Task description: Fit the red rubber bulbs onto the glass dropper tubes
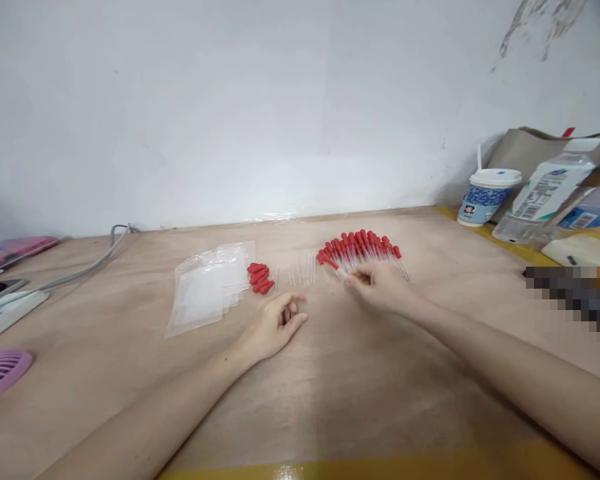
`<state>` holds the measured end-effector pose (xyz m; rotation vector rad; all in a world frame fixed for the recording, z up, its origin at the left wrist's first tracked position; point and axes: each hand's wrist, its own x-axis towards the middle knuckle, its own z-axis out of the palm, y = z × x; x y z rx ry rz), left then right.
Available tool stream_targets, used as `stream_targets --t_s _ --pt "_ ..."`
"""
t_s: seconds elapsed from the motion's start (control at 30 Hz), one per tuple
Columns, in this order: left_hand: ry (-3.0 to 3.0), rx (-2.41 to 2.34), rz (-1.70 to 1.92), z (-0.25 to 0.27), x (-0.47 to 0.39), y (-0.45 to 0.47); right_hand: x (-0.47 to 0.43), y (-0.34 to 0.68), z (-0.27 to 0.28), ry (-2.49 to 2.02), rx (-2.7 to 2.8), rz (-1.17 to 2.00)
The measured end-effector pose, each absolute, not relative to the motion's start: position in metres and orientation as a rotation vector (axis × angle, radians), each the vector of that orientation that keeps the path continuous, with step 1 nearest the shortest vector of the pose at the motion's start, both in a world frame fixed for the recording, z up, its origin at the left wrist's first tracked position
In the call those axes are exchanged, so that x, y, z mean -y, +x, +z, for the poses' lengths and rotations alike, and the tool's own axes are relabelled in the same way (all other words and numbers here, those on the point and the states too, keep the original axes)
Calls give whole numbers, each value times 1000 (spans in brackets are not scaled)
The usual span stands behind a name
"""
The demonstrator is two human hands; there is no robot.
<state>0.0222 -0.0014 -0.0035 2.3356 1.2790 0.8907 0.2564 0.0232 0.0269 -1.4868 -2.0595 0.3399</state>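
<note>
My right hand [377, 285] pinches the clear tube of a glass dropper [334, 263], whose red rubber bulb points up and left. Just beyond it, many finished-looking droppers [361, 243] lie fanned out with their red bulbs toward the wall. My left hand [280, 323] rests low over the table, fingers loosely curled, thumb apart, nothing in it. Ahead of it lie a small pile of loose red rubber bulbs [260, 278] and several bare glass tubes [307, 269] in a row. Left of the bulbs is a stack of clear plastic bags [203, 293].
At the right stand a paper cup [486, 197] with a straw and a plastic bottle [545, 190], in front of a grey bag [525, 150]. A grey cable [87, 270] and a purple slatted object [3, 375] are on the left. A white wall [280, 113] bounds the table's far edge.
</note>
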Motion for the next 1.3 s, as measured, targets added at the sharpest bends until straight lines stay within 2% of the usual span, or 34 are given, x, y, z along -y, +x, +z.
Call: stream_targets --t_s 0.1,0.37,0.97,1.3 --pt "2408 -1234 815 -1 3 23 -54 254 35 -1665 1911 372" --pt "2400 -1187 798 2 5 22 -103 227 19 -1930 1822 112" --pt "2409 -1187 782 2 5 23 -78 207 22 -1953 2113 -2" --pt "2417 -1188 789 1 5 23 -81 196 23 -1988 2100 -35"
